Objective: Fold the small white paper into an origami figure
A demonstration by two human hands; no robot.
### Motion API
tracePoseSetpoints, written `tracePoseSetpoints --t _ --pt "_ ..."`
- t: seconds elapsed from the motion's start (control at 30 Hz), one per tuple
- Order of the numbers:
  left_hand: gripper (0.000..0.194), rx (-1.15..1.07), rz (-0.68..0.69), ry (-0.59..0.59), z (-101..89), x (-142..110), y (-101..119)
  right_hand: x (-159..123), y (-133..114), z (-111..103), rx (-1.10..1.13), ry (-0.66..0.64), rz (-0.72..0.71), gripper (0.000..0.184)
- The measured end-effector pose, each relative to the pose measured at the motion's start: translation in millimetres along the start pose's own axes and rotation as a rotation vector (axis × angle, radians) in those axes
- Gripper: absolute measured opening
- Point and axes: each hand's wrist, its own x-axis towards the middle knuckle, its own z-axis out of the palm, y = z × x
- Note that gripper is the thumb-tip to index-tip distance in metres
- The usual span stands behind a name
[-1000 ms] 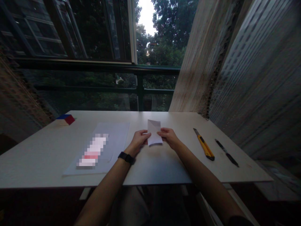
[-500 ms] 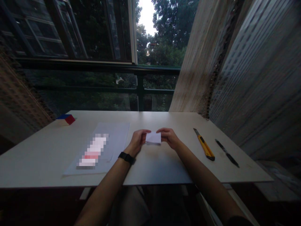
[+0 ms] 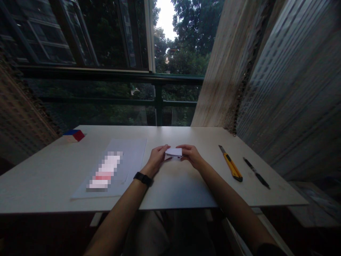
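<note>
Over the white table (image 3: 183, 188), my left hand (image 3: 157, 156) and my right hand (image 3: 192, 155) pinch opposite sides of the small folded paper (image 3: 174, 152), which I judge very light, flexible and easily creased, so these side edges suit a gentle hold.

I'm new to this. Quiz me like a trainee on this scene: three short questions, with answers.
1. True or false: the long yellow-and-black utility knife lies left of the slim black pen.
2. The left hand and right hand hold:
A) a blue-and-red block
B) a small folded white paper
C) the pen
3. Fill in: the black wristband is on the ___ wrist.

Key: 1. true; 2. B; 3. left.
</note>
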Motion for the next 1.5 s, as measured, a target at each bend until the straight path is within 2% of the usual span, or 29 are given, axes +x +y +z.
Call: tracePoseSetpoints --t 0.13,0.23,0.3,0.37,0.53,0.73,0.93,1.2,1.37,1.5 --pt "0.043 -0.049 -0.101 -0.058 2.2 -2 3 3 3 1 0.002 0.091 0.007 0.024" --pt "0.04 -0.011 -0.073 -0.099 1.9 -3 3 4 4 3 -0.014 0.114 0.016 0.024" --pt "0.035 0.08 -0.016 -0.073 1.6 -3 2 4 5 3 -0.038 0.105 0.01 0.024" --pt "0.034 0.158 0.044 0.007 1.3 -3 1 3 5 3 -0.066 0.072 0.007 0.025" --pt "0.041 0.154 0.094 0.131 0.2 -2 0 0 4 2 -0.095 -0.021 0.02 0.028" --pt "0.038 0.161 0.095 0.116 0.6 0 -1 0 7 1 -0.063 -0.029 0.003 0.039" --pt "0.029 0.172 0.101 0.121 1.1 0 -1 0 7 1 -0.029 -0.015 -0.012 0.042" --pt "0.026 0.167 0.097 0.136 2.4 -2 1 -4 3 4 -0.02 -0.094 -0.058 0.043" --pt "0.037 0.146 0.084 0.029 1.9 -2 -1 3 8 4 -0.03 0.041 -0.056 0.039" --pt "0.038 0.143 0.115 0.075 0.2 -2 -2 8 12 3 -0.047 0.175 -0.059 0.036"
